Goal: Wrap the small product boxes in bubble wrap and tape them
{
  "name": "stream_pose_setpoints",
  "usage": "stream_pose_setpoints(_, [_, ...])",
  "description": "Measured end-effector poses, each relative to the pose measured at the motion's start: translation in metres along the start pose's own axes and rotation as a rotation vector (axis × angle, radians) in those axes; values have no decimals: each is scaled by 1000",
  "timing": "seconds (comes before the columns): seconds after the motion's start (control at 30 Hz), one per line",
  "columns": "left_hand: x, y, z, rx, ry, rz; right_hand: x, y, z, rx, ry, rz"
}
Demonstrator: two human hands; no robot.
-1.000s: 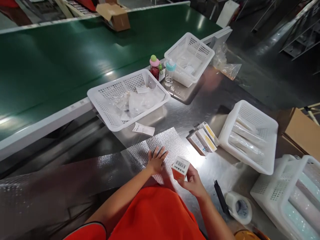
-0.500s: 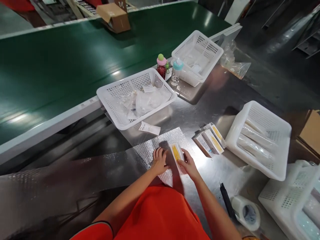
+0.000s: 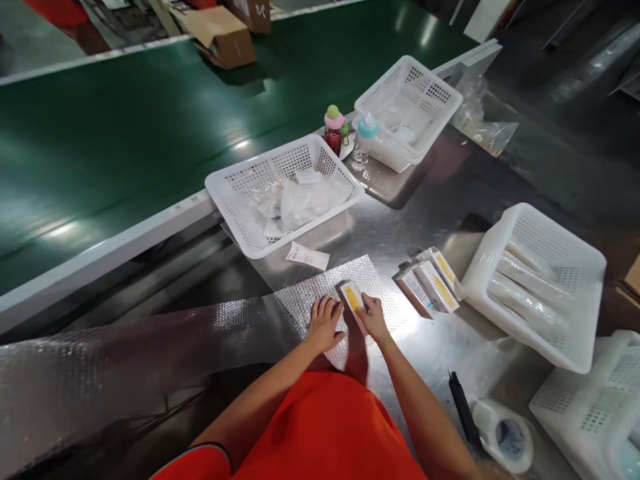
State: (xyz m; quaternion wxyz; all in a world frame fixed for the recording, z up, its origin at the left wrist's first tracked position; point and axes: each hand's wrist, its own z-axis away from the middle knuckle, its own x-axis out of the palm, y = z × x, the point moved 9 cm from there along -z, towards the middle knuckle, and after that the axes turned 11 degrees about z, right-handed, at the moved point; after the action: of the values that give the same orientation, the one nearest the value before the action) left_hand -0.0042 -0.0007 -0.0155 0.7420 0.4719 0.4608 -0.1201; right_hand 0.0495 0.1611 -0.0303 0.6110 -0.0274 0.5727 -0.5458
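My right hand grips a small white box with a yellow print, holding it by its right side over a sheet of bubble wrap. Just left of the box, my left hand lies on the wrap with its fingers stretched out, holding nothing. The wrap runs off to the left along the metal table. To the right of my right hand, several similar boxes lie side by side on the table.
White perforated baskets stand around: one with clear bags, one at the back, one with wrapped packs. A paper slip, two bottles, a black cutter and a tape roll lie near. Behind runs a green conveyor belt.
The box in my right hand has shifted slightly left and away from me, closer to my left hand. My view has turned a little, so the surroundings appear further right.
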Motion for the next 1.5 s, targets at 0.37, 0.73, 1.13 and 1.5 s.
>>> stream_pose_setpoints(0.37, [0,-1,-1,-6,-15,-15,1,-6,3,-43,23,71])
stream_pose_setpoints(0.73, [-24,7,-13,-41,-68,18,-11,-43,22,37,91,575])
stream_pose_setpoints(1.13, [-146,-70,-128,-297,5,-45,-14,-57,27,79,-31,646])
stream_pose_setpoints(1.5, [-211,60,-6,225,612,724,-49,-112,66,66,-97,-706])
